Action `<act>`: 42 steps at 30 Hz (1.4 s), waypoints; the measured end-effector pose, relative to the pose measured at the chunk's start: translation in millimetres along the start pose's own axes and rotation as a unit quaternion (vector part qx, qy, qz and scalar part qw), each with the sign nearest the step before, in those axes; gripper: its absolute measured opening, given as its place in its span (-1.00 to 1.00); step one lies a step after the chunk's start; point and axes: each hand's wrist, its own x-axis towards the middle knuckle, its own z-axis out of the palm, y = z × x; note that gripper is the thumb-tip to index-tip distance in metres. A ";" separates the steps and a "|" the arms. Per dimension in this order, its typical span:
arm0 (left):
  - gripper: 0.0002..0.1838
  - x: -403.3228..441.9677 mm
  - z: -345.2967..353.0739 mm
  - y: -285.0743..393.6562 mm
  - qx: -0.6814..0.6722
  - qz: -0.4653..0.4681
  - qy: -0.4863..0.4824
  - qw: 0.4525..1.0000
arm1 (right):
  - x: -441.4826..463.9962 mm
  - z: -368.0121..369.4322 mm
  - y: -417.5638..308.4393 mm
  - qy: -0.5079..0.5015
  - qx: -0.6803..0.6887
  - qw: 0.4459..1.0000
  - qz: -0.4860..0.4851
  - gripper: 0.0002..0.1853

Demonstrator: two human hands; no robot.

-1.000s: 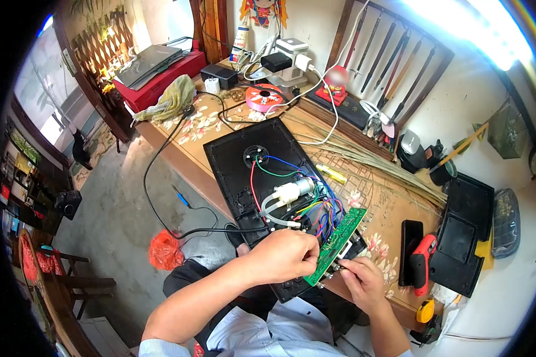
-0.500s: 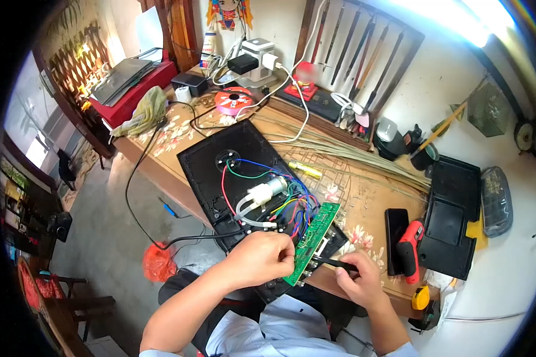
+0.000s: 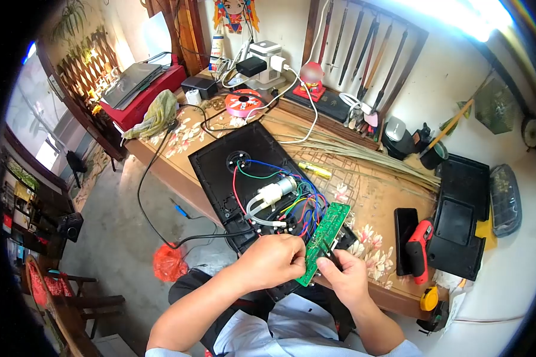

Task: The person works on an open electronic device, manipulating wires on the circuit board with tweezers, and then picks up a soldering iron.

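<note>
A long green circuit board [image 3: 335,221] is held tilted over the front of a black panel [image 3: 217,156]. My left hand [image 3: 275,259] is closed at the board's lower left edge, its fingertips partly hidden. In my right hand [image 3: 348,277] is a pair of black tweezers [image 3: 332,254], with the tips at the board's face. Colored wires [image 3: 307,205] run from the board to the panel. On the panel sits a small pump with a silver motor [image 3: 277,191] and a clear tube [image 3: 253,214].
Right of the board lie a black phone [image 3: 405,238], a red and black power tool [image 3: 420,250], a yellow tape measure [image 3: 429,298] and an open black case [image 3: 455,238]. Behind the panel are a yellow tube [image 3: 314,170], thin strips [image 3: 375,159] and a pink ribbon roll [image 3: 244,104].
The tweezers and my right hand have moved up and left, from the board's right edge onto its face. The board stays at my left hand. The whole view has shifted slightly.
</note>
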 end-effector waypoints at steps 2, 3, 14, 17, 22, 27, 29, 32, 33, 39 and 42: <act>-0.88 -0.2 0.6 -0.3 0.004 0.003 0.003 1.000 | 1.5 -0.4 1.9 -0.002 0.039 0.999 0.021 -0.76; -0.88 0.3 0.1 0.3 0.001 0.008 -0.002 1.000 | 2.3 -3.0 2.1 0.002 0.003 1.000 0.012 -0.78; -0.89 -1.4 -5.9 -5.7 -0.092 -0.035 -0.027 0.995 | 3.2 -8.3 4.5 0.003 -0.041 0.999 -0.007 -0.82; -0.90 -3.6 -6.2 -4.9 -0.110 -0.033 -0.013 0.993 | 2.8 -6.8 4.6 0.002 0.002 1.000 0.012 -0.82; -0.87 -0.7 -7.5 -2.7 -0.113 -0.052 -0.031 0.992 | 3.3 -7.5 2.8 -0.003 -0.004 1.000 0.006 -0.81; -0.88 0.0 -5.1 -2.8 -0.113 -0.048 -0.021 0.992 | 4.2 -9.4 7.0 -0.006 -0.004 1.000 0.000 -0.79; -0.88 0.3 -4.7 -2.3 -0.116 -0.054 -0.020 0.992 | 3.8 -9.5 6.6 -0.007 -0.004 1.000 0.001 -0.79; -0.89 0.6 -5.7 -1.1 -0.131 -0.075 -0.029 0.988 | 4.7 -11.6 10.3 -0.011 -0.007 1.000 0.001 -0.79; -0.89 0.3 -6.0 -1.0 -0.134 -0.077 -0.035 0.987 | 4.9 -11.5 10.0 -0.011 -0.007 1.000 0.001 -0.79; -0.84 1.7 -5.3 -7.8 -0.267 -0.145 -0.076 0.950 | 4.3 -10.1 1.5 -0.017 0.014 1.000 0.003 -0.79; -0.79 2.9 -3.9 -9.7 -0.290 -0.152 -0.079 0.942 | 3.2 -13.2 -7.0 -0.026 0.072 0.996 0.050 -0.80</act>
